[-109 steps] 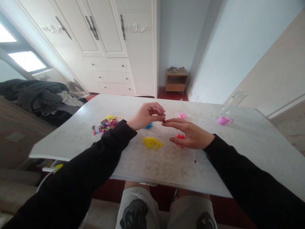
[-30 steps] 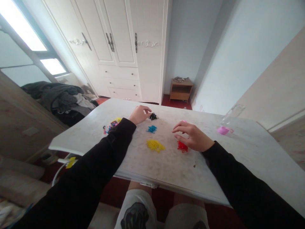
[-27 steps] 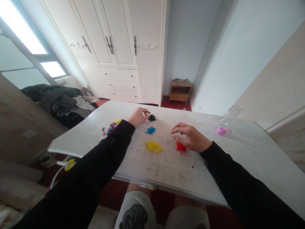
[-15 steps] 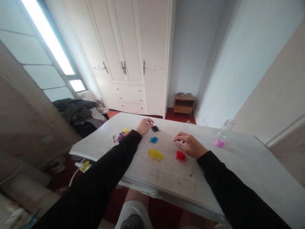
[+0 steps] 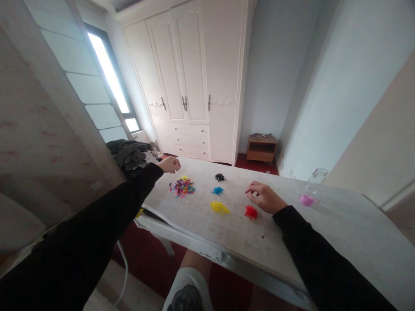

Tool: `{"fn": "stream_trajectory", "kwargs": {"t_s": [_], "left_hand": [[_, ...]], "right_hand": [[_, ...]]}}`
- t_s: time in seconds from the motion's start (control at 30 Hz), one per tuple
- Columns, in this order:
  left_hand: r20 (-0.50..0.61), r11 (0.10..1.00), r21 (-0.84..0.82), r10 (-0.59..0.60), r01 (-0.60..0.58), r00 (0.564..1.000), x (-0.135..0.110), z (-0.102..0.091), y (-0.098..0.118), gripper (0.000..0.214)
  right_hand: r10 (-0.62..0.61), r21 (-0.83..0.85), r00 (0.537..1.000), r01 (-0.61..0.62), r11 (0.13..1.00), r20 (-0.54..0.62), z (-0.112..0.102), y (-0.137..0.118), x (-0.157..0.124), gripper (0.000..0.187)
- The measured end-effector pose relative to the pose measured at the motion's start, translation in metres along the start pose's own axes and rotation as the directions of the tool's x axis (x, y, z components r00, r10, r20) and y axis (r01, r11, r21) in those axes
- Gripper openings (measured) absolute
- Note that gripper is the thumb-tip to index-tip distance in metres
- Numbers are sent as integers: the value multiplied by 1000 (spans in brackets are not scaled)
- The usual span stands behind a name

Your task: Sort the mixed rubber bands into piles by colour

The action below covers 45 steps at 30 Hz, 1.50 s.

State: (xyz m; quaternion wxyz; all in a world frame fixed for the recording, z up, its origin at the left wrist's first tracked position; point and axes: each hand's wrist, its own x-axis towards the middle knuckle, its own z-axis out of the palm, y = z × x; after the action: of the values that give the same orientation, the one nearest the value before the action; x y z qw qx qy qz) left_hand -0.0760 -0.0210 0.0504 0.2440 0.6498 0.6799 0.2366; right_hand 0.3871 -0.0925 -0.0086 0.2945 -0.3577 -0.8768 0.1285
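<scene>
Red pile (image 5: 250, 212) nearest, yellow pile (image 5: 220, 207) left of it. Right hand (image 5: 264, 196) just beyond red, fingers loosely bent, nothing seen between them. Blue pile (image 5: 218, 190) past yellow; mixed heap (image 5: 182, 187) farther left; black pile (image 5: 219, 177) beyond blue. Left hand (image 5: 170, 164) past heap, fingers half curled; cannot tell if holding anything. Step looks like gap between picks; pick from heap would call for light fingertip pinch. Versus earlier: left hand gone from black's side, heap now clear of sleeve (image 5: 129, 198).
</scene>
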Motion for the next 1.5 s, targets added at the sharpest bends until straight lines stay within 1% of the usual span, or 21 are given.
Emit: {"fn": "stream_trajectory", "kwargs": {"t_s": [0.1,0.2,0.3,0.43,0.57,0.7,0.8,0.93,1.03,1.2,1.33,1.43,1.5], "left_hand": [[60,985,64,-165,161,984,-15,-2,-37,19],[91,962,100,-262,253,961,-27,3,-57,29],[117,957,117,-277,264,954,-33,9,-62,32],[140,955,162,-273,250,952,-31,14,-58,23],[144,964,177,-224,198,964,-28,13,-55,18],[193,978,157,-165,136,967,-33,10,-55,20],[246,985,139,-133,101,960,-39,7,-55,25],[323,988,133,-114,74,940,-43,6,-53,32],[351,988,143,-101,53,931,-45,7,-51,29],[309,984,179,-63,7,949,-49,7,-46,18],[254,976,211,-2,-53,967,-51,-6,-37,14],[220,960,229,108,-159,969,-52,-12,-18,12],[163,922,237,271,-304,949,-54,-3,5,13]], "right_hand": [[-1,0,1000,1,1000,18,0,-1,0,15],[0,-12,1000,0,1000,24,-1,-1,0,17],[13,-13,1000,-13,1000,23,-1,1,-1,17],[21,-14,1000,-21,1000,12,1,6,0,16],[40,-19,999,-40,999,-7,1,9,0,17],[55,-25,998,-55,998,-2,0,10,-1,17],[51,-19,999,-51,999,1,0,12,-1,16],[50,-31,999,-49,998,16,0,13,-1,17],[50,-37,999,-49,998,14,0,12,-1,17],[59,-32,998,-59,998,15,-1,10,-1,17],[50,-29,999,-50,998,5,0,12,-2,16],[46,-28,999,-46,999,5,0,12,-2,16],[47,-28,999,-47,999,0,0,12,-1,16]]}}
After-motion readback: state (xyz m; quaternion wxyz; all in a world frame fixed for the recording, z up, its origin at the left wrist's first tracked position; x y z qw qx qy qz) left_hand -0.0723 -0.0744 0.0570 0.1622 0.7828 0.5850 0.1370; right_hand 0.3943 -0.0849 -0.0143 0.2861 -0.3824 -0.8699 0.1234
